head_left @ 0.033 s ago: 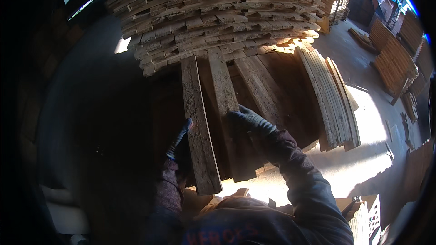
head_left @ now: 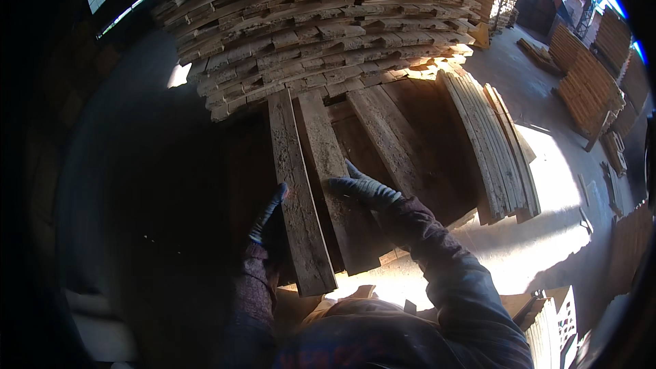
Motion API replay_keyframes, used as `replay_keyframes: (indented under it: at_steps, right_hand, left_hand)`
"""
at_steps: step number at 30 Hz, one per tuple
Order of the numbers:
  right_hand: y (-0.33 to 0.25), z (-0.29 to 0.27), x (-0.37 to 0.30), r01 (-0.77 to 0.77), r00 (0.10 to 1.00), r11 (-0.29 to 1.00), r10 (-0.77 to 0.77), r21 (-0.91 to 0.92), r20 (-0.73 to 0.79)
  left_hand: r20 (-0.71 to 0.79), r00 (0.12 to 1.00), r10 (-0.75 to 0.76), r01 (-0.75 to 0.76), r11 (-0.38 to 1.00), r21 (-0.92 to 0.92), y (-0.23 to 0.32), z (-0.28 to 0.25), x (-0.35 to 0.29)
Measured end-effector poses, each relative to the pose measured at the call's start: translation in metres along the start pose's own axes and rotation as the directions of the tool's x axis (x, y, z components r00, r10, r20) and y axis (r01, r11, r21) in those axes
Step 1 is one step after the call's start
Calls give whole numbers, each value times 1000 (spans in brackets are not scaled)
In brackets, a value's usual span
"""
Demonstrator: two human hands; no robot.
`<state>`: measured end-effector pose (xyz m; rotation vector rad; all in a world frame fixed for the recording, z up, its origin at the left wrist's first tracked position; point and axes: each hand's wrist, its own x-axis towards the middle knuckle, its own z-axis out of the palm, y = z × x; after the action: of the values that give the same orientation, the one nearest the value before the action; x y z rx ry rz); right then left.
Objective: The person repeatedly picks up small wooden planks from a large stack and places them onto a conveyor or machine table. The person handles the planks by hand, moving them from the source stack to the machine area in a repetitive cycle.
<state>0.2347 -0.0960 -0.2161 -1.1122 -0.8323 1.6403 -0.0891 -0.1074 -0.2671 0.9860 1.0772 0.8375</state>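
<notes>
Positioning of both gloved hands is at the two leftmost boards of a row of loose planks. The left hand [head_left: 268, 213] has its thumb side against the left edge of the left board [head_left: 301, 198]; its remaining fingers are in shadow, so whether it pinches the board cannot be told. The right hand [head_left: 365, 190] lies across the right part of the second board [head_left: 324, 143], one digit set apart from the others; whether it closes on the wood cannot be told. Both boards run lengthwise away from the person, side by side, with a narrow dark gap between them.

Surroundings: a tall stack of rough planks [head_left: 328, 34] blocks the area directly ahead, and the far ends of both boards reach its base. To the right of the second board lies a third board [head_left: 383, 130]; further right, a bundle of boards [head_left: 482, 150] limits the side, with a sunlit floor [head_left: 550, 178] beyond it. Slatted wooden panels [head_left: 589, 99] stand at far right.

Containers: at lower right is a pale, perforated, crate-like object [head_left: 566, 311]. Light slats [head_left: 540, 331] are at its left; whether they sit inside or beside it cannot be told.
</notes>
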Motion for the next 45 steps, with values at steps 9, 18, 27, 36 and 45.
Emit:
replay_keyframes:
  at_steps: [9,18,27,36,45]
  right_hand:
    - [-27,1,-40,92,995,992,-89,82,-42]
    - [-127,-133,-128,-276,736,219,-578,-936,-352]
    - [-187,-239,-160,-65,897,309,-397,-949,-191]
    - [-139,-557,-200,-655,608,370,-258,-659,-750]
    - [-180,-486,-184,97,913,912,-241,-399,-330]
  left_hand:
    - [132,991,-20,18,1000,20,5,12,9]
    - [393,896,206,-236,971,28,59,183,113]
    - [-35,982,183,-72,546,835,80,363,130]
    - [-24,999,-44,40,403,914,100,470,127]
    - [-8,948,319,-281,848,450,29,328,167]
